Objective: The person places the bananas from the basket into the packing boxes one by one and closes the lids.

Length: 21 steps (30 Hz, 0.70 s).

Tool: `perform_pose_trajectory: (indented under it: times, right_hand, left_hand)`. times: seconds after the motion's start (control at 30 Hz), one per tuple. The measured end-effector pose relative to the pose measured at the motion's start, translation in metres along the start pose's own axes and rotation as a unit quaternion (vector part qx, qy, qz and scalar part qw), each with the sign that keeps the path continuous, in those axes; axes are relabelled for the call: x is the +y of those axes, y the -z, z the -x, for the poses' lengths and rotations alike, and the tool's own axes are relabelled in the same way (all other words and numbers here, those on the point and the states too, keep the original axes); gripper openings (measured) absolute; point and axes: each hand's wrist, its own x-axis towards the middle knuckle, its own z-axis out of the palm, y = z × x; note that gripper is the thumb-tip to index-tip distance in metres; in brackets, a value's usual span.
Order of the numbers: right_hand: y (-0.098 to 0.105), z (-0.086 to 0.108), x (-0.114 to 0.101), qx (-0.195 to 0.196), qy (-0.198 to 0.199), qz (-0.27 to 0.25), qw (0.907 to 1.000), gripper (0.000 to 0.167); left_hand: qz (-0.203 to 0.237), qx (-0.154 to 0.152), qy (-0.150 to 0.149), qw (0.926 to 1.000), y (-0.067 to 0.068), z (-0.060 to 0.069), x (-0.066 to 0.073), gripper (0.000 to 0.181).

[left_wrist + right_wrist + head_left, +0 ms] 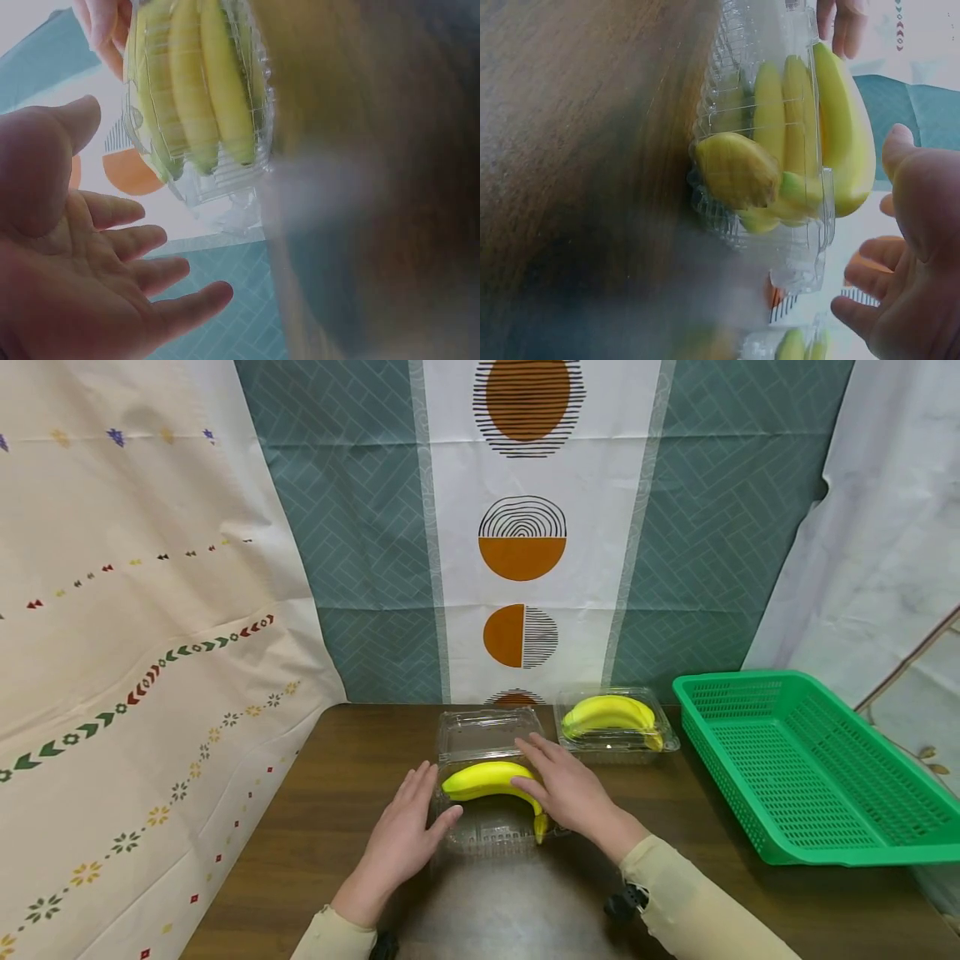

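Note:
A clear plastic clamshell box (480, 843) sits on the table with its lid (487, 735) tipped back. Bananas (483, 778) lie in it; the right wrist view shows several yellow bananas (845, 135), the topmost rising above the rim. To the left of the box, my left hand (405, 835) has its fingers extended and holds nothing; a gap separates it from the box (262, 150) in the left wrist view. My right hand (566, 785) is at the right side, fingers loosely spread, partly covering the bananas in the head view. It stands apart from them in the right wrist view.
Behind and to the right stands a second clear box (670, 739) with bananas (611, 714) inside. A green plastic basket (723, 781) occupies the table's right side. Patterned cloth (367, 527) hangs along the back edge of the brown table (300, 860).

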Motion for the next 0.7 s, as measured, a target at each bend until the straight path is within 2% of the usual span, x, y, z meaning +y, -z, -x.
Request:
perform_pose_trajectory:
  times: [0.27, 0.7]
  right_hand:
    - [0.0, 0.006, 0.005, -0.02, -0.031, -0.006, 0.9993, 0.076]
    - [-0.002, 0.006, 0.008, -0.039, -0.055, -0.026, 0.9974, 0.078]
  left_hand:
    - [-0.001, 0.017, -0.008, 0.9998, 0.005, -0.01, -0.001, 0.085]
    - [0.013, 0.014, 0.017, 0.9997, 0.004, -0.032, -0.003, 0.086]
